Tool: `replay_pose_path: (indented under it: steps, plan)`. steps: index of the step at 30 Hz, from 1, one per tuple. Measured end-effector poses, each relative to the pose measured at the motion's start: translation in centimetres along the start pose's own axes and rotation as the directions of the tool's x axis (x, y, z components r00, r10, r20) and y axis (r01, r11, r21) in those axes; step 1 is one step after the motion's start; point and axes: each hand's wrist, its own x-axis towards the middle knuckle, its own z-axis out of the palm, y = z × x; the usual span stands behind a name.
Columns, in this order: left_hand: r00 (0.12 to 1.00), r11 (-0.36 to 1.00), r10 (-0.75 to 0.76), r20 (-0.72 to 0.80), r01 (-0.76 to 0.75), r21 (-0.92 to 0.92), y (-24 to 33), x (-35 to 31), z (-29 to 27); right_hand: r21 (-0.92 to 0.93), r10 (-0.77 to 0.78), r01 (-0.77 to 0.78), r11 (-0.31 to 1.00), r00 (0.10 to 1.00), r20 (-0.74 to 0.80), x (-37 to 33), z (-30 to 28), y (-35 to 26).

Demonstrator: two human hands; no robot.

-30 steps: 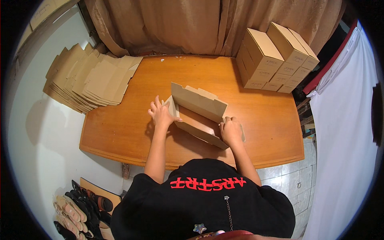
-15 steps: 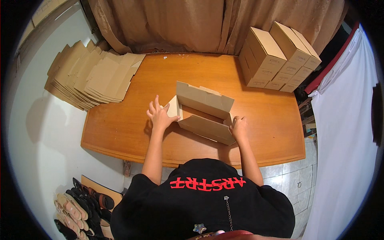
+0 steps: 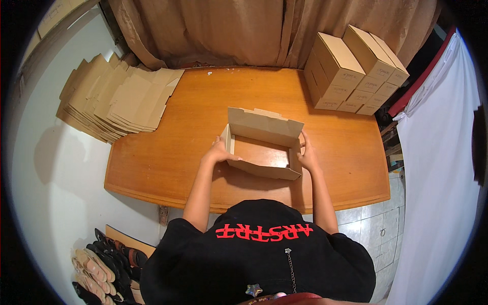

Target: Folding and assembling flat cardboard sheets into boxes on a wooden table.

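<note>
A brown cardboard box [image 3: 264, 123] stands on the wooden table in front of me, its walls raised into a rectangular frame. Through its open middle the orange tabletop shows. At the box's left end, my left hand [image 3: 219, 151] closes on the corner, thumb at the near wall and fingers along the outer side. My right hand [image 3: 308, 155] grips the opposite end, its fingers reaching up along the outside of the end wall. The fingertips of both hands are partly hidden by the cardboard.
Flat unfolded cardboard sheets [image 3: 122, 99] lie stacked at the table's [image 3: 203, 101] far left. Several closed boxes [image 3: 335, 61] are piled at the far right. A brown curtain [image 3: 229, 35] hangs behind, a white cloth [image 3: 437, 168] at right. Shoes [image 3: 101, 259] stand lower left.
The box frame has spread wider, and its near wall has come slightly toward me. My left hand moved from the end flap onto the corner; my right fingers stretched up along the right end.
</note>
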Motion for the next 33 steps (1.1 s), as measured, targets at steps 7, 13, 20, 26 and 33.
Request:
replay_pose_path:
  steps: [7, 13, 20, 26, 33]
  plan:
    - [0.984, 0.933, 0.170, 0.061, -0.140, -0.331, -0.8, -0.1, 0.7, 0.067, 0.051, -0.041, 0.997, 0.985, -0.164, 0.6, -0.1, 1.7]
    - [0.964, 0.934, 0.225, -0.144, -0.255, -0.249, -0.3, -1.4, 1.8, 0.091, 0.019, -0.011, 0.996, 0.996, -0.090, 0.0, -0.2, 1.4]
    - [0.942, 0.934, 0.309, -0.131, -0.327, -0.146, 1.2, -2.6, 0.7, -0.121, -0.037, 0.051, 0.991, 0.992, 0.119, -1.0, -1.1, 1.2]
    - [0.965, 0.961, 0.261, -0.018, -0.261, -0.086, 2.2, -2.3, 1.2, -0.095, -0.066, 0.081, 0.992, 0.986, 0.154, -1.2, -1.2, 1.4]
    - [0.945, 0.936, 0.325, 0.027, -0.325, 0.137, 2.7, -2.4, 2.6, -0.046, 0.260, -0.284, 0.958, 0.924, -0.280, -1.2, -2.7, 7.3]
